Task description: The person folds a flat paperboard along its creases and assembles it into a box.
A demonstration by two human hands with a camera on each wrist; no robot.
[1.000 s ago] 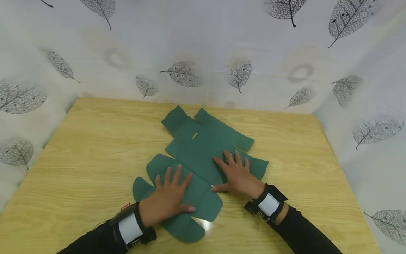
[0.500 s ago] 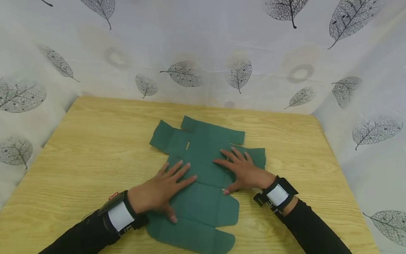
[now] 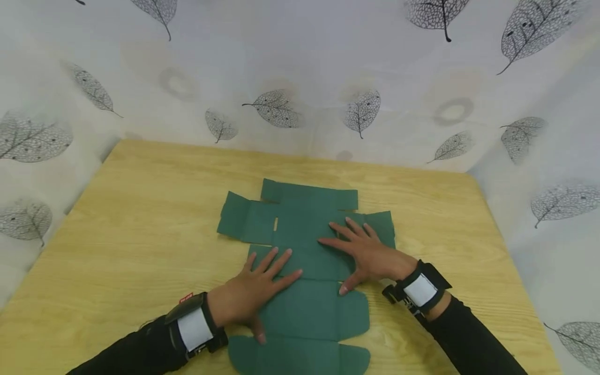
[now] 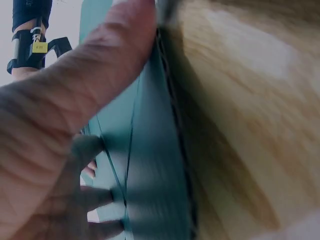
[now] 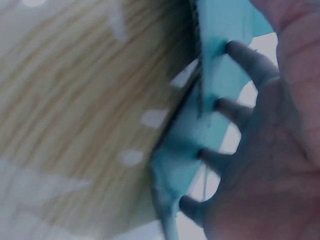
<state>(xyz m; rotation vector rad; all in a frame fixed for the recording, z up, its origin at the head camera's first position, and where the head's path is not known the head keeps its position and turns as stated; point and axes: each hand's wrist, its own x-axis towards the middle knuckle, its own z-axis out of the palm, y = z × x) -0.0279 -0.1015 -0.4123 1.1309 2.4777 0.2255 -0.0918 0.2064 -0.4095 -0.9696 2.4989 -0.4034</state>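
A green cardboard box blank [image 3: 304,307], unfolded with creases, side flaps and a small slot, lies on the wooden table. Its near end runs out of the bottom of the head view. My left hand [image 3: 246,297] rests on its left side with fingers spread. In the left wrist view the thumb [image 4: 117,55] lies by the corrugated edge, and fingertips touch the green face. On the right side, my right hand [image 3: 372,258] rests with spread fingers, the thumb near a crease. The right wrist view shows fingertips [image 5: 225,105] touching the cardboard [image 5: 185,135], its edge slightly above the table.
The wooden table [image 3: 154,208] extends around the cardboard on both sides. A white cloth with a leaf print [image 3: 309,62] hangs behind it and at the sides. Each wrist wears a black strap with a camera [image 3: 422,289].
The cardboard has turned from slanted to nearly straight and its near end has come toward me. My left hand shifted farther up along it, and the right hand moved slightly right with it.
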